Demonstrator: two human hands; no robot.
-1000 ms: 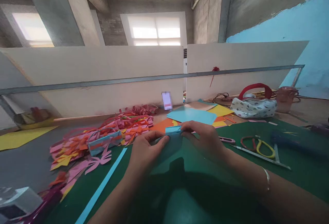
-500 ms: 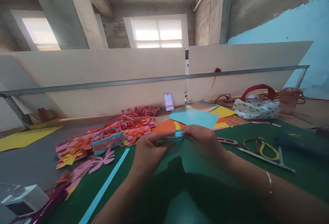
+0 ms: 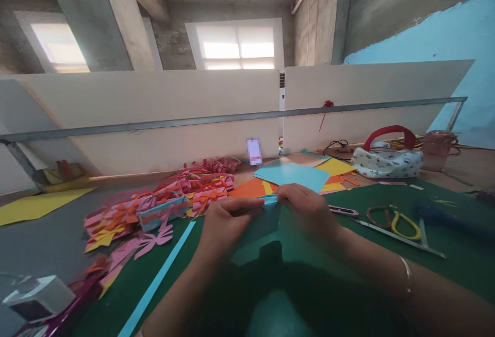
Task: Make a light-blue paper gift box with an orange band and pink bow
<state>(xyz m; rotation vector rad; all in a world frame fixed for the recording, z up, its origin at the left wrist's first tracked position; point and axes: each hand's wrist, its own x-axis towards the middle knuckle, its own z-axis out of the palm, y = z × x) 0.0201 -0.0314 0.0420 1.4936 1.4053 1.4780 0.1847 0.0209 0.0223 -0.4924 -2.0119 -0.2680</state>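
left hand (image 3: pixel 226 223) farther along creased paper (image 3: pixel 266 221)

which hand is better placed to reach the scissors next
Likely right: the right hand sits nearer the scissors on the green mat; the left hand, also pinching the blue paper, would have to cross over.

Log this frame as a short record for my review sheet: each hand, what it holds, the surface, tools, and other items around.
left hand: pinches the top edge of the blue paper sheet
right hand: pinches the same edge, close beside the left
surface: green cutting mat
tools: scissors and metal ruler, right of the hands, untouched
left side: blue paper strip; pile of pink and orange cut-outs
behind: coloured sheets; patterned pouch
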